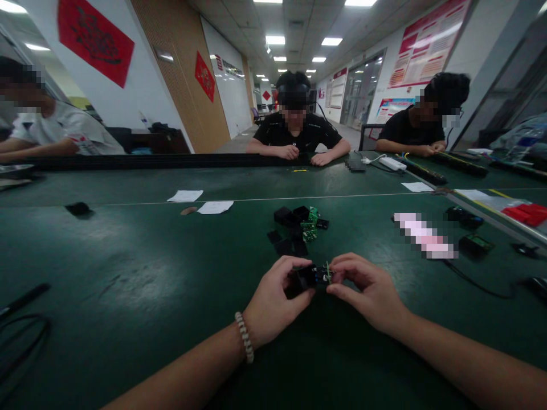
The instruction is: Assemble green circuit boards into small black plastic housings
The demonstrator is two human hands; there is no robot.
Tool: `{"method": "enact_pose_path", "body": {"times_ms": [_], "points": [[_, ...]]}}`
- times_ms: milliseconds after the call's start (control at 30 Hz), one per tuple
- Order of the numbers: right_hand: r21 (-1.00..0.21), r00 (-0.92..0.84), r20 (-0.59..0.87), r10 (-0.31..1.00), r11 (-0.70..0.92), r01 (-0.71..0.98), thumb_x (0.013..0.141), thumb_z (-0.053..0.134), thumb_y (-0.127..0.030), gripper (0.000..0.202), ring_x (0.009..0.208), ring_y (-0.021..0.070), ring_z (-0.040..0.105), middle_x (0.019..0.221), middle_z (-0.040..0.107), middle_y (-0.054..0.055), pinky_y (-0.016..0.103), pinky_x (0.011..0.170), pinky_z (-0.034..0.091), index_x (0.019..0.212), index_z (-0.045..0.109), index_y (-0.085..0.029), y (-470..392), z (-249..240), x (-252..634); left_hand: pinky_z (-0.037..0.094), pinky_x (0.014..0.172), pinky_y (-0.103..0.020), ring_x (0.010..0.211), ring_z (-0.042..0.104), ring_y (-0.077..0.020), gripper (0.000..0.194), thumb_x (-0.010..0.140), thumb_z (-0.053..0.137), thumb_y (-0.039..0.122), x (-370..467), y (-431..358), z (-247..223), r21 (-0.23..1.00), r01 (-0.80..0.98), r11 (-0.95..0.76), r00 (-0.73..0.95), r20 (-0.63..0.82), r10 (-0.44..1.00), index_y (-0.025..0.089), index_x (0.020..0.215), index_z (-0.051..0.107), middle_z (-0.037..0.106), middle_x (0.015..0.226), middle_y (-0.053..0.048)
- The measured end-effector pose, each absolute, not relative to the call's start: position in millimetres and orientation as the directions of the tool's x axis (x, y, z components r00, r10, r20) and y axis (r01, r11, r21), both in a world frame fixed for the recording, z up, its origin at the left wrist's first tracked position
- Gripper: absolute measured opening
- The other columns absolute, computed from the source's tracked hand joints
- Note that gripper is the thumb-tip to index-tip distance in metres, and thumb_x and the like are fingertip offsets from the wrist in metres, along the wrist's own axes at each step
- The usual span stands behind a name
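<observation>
My left hand [277,299], with a beaded bracelet [244,337] at the wrist, is closed round a small black plastic housing [305,278]. Thumb and fingers of my right hand [368,289] pinch a small green circuit board [327,273] by its outer side. Dark components on the board face the housing's right end, and the two parts meet or nearly meet; whether the board is partly inside, I cannot tell. Just beyond my hands lies a pile of black housings [284,216], flat black pieces [284,246] and several green circuit boards [309,234].
The green tabletop [128,296] has paper slips [216,207] and a black object [79,209] on the left. Cables [29,341] lie at the left edge. On the right are a blurred-out pink item [425,235] and a black box [476,245]. Three people sit beyond the table.
</observation>
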State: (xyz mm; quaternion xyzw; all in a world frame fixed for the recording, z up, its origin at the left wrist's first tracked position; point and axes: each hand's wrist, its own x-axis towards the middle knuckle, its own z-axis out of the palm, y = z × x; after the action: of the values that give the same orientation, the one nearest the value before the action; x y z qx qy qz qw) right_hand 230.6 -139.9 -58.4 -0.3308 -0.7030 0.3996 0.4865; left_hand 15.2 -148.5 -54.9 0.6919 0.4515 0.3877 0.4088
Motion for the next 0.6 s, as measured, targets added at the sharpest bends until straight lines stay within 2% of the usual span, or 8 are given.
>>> {"method": "enact_pose_path", "body": {"times_ms": [133, 333, 600], "points": [[-0.810, -0.278, 0.491, 0.826, 0.550, 0.205, 0.081, 0.075, -0.019, 0.008, 0.089, 0.0181, 0.067, 0.100, 0.067, 0.006, 0.031, 0.077, 0.059, 0.089, 0.072, -0.021, -139.9, -53.8, 232.8, 0.056, 0.093, -0.042, 0.108, 0.063, -0.0228, 0.040, 0.077, 0.070, 0.013, 15.0, -148.5, -52.6, 0.917, 0.292, -0.271, 0.318, 0.174, 0.932, 0.023, 0.115, 0.062, 0.061, 0.117, -0.006], [-0.726, -0.278, 0.564, 0.778, 0.627, 0.281, 0.083, 0.071, -0.013, 0.014, 0.097, 0.0210, 0.067, 0.103, 0.068, 0.008, 0.037, 0.082, 0.059, 0.093, 0.075, -0.022, -140.7, -51.5, 233.7, 0.054, 0.096, -0.041, 0.112, 0.061, -0.0221, 0.042, 0.076, 0.067, 0.006, 15.2, -148.8, -53.9, 0.931, 0.228, -0.286, 0.333, 0.202, 0.921, 0.024, 0.114, 0.063, 0.057, 0.120, -0.005], [-0.621, -0.290, 0.662, 0.691, 0.722, 0.305, 0.083, 0.067, -0.006, 0.020, 0.094, 0.0197, 0.067, 0.102, 0.067, 0.008, 0.034, 0.077, 0.060, 0.095, 0.073, -0.020, -141.8, -53.0, 231.4, 0.053, 0.096, -0.043, 0.115, 0.059, -0.0239, 0.043, 0.076, 0.064, 0.003, 13.4, -146.5, -57.5, 0.914, 0.235, -0.332, 0.303, 0.255, 0.918, 0.024, 0.113, 0.064, 0.058, 0.121, -0.006]]}}
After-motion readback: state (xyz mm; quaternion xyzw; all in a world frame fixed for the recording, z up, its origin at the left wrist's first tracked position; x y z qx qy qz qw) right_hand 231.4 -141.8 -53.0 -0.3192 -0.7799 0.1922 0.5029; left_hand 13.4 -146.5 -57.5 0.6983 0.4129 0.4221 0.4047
